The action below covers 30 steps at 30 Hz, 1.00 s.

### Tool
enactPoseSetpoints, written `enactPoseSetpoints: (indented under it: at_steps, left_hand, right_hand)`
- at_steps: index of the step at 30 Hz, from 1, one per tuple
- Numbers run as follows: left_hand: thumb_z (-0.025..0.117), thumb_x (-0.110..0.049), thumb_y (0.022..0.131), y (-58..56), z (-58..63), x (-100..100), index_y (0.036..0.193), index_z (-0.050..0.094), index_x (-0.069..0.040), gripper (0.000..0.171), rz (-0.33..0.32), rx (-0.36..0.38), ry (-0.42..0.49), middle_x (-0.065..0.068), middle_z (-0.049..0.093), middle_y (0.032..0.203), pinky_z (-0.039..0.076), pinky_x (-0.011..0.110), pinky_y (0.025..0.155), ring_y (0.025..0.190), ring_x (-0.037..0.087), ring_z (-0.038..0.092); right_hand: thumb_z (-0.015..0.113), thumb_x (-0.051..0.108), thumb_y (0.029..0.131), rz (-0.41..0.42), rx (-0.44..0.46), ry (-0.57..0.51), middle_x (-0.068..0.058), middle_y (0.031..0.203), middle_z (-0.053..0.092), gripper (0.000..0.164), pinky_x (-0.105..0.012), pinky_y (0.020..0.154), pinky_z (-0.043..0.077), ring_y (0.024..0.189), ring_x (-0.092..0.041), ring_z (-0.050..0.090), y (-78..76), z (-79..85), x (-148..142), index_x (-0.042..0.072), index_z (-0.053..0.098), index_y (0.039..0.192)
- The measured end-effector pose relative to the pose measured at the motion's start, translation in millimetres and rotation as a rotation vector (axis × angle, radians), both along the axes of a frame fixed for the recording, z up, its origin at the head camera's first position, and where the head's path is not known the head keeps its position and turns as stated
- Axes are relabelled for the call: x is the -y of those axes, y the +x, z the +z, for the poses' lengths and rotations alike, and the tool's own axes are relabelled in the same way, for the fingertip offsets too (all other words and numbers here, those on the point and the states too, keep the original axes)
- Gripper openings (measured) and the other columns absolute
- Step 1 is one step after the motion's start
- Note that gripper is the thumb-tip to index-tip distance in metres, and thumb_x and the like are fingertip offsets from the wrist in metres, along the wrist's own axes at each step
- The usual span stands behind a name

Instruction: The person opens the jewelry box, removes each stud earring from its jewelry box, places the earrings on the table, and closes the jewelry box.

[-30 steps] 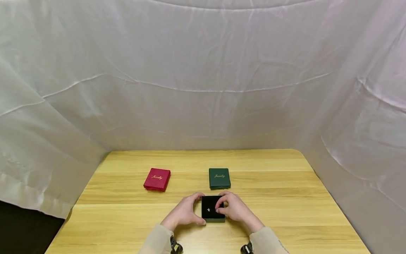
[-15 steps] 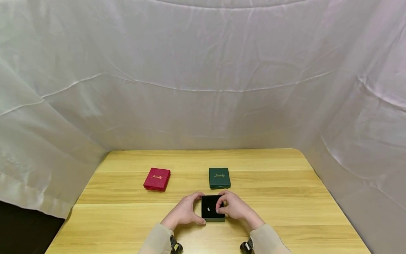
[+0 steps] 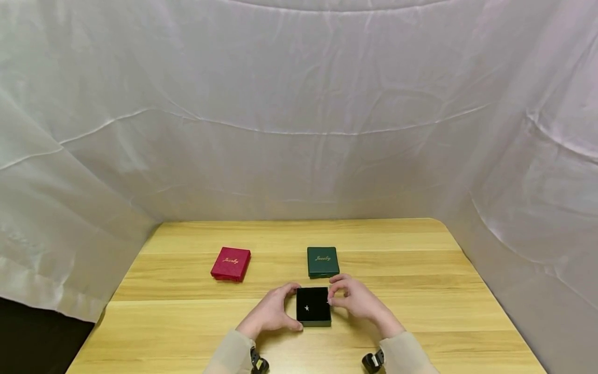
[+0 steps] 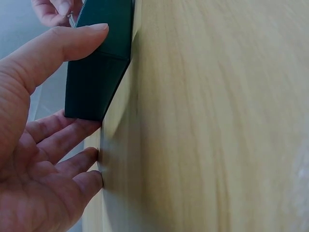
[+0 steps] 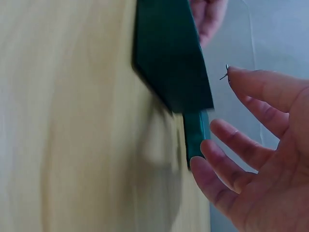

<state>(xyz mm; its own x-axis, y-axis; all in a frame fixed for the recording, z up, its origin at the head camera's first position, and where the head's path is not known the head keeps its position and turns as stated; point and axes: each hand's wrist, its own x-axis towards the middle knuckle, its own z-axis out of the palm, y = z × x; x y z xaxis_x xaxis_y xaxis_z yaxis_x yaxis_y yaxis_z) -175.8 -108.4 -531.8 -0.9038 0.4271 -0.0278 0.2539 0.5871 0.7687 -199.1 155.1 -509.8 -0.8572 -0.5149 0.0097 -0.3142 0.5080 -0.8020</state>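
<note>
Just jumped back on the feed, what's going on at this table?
A person's left hand grips an open dark green box with a black lining. The right hand pinches a small metal piece near the box's right edge. One small star-shaped piece lies on the lining. Farther back on the table sit a red box and a green box or lid, both marked "Jewelry".

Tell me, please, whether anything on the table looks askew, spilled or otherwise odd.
The red box sits slightly turned: its near and far edges slant against the far edge of the table. The open box looks straight, though its silver piece sits left of centre, perhaps by design. I see no spill or damage.
</note>
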Motion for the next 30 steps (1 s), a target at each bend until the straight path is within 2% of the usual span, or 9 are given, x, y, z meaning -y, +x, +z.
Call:
enactPoseSetpoints:
  at_steps: [8,12,21,30]
  left_hand:
    - [0.093,-0.024,0.059,0.7,1.3,0.3,0.138,0.05,-0.006,0.092,0.009,0.006,-0.007,0.016,0.058,0.13,0.04,0.055,0.103,0.122,0.036,0.052]
    - [0.093,-0.024,0.059,0.7,0.6,-0.1,0.138,0.05,-0.006,0.092,0.009,0.005,-0.009,0.016,0.058,0.13,0.04,0.056,0.103,0.122,0.036,0.052]
    - [0.093,-0.024,0.058,1.3,-0.8,0.1,0.137,0.051,-0.006,0.091,0.008,-0.002,-0.006,0.016,0.058,0.129,0.04,0.055,0.102,0.121,0.035,0.053]
    - [0.093,-0.024,0.059,0.2,-0.2,-1.0,0.138,0.05,-0.008,0.092,0.012,0.015,-0.008,0.014,0.058,0.13,0.04,0.054,0.103,0.122,0.034,0.052]
  right_hand:
    - [0.07,0.015,0.09,-0.067,-0.015,0.006,-0.023,0.131,0.053,0.006,-0.058,0.094,0.046,0.121,-0.045,0.047,-8.6,4.2,-37.2,0.013,0.067,0.085]
    - [0.07,0.011,0.089,-0.126,-0.03,0.034,-0.024,0.13,0.053,0.006,-0.059,0.095,0.045,0.12,-0.045,0.048,-10.9,4.4,-57.4,0.013,0.067,0.084]
    - [0.07,0.006,0.088,-0.237,-0.037,0.123,-0.025,0.127,0.054,0.01,-0.064,0.099,0.038,0.117,-0.048,0.049,-8.8,-1.7,-96.7,0.012,0.066,0.081]
    - [0.07,0.003,0.087,-0.303,-0.093,0.217,-0.034,0.129,0.048,0.011,-0.068,0.098,0.035,0.12,-0.057,0.044,-9.4,-7.7,-127.6,0.011,0.065,0.081]
